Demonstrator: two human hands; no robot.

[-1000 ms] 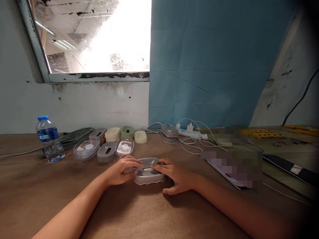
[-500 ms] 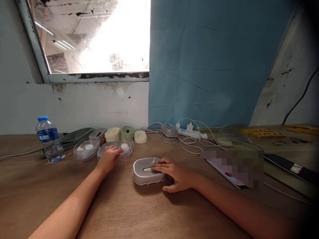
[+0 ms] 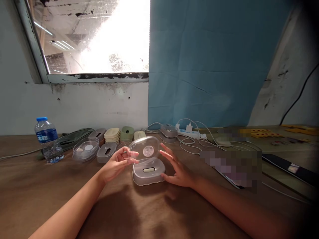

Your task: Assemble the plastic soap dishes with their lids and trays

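A clear plastic lid [image 3: 143, 150] with a round pale sticker is tilted up above a grey oval box [image 3: 147, 177]. Its left edge is pinched between the fingers and thumb of my left hand [image 3: 117, 166]. The grey box sits on the table, with a pale piece [image 3: 149, 170] showing in its slot. At the right side of the lid and box, my right hand [image 3: 176, 171] has its fingers spread, the fingertips close to the lid's edge and the thumb near the box's rim.
Clear lids [image 3: 86, 149], another grey box [image 3: 107, 152], cream pieces [image 3: 112, 134] and a green box [image 3: 127, 132] stand behind to the left. A water bottle [image 3: 48, 141] is farther left. Cables, a power strip [image 3: 189, 133] and a dark-edged device [image 3: 231, 179] lie right.
My left hand has brought a clear lid from the group at the back left to above the grey box. My right hand has lifted off the box's top and opened beside it.
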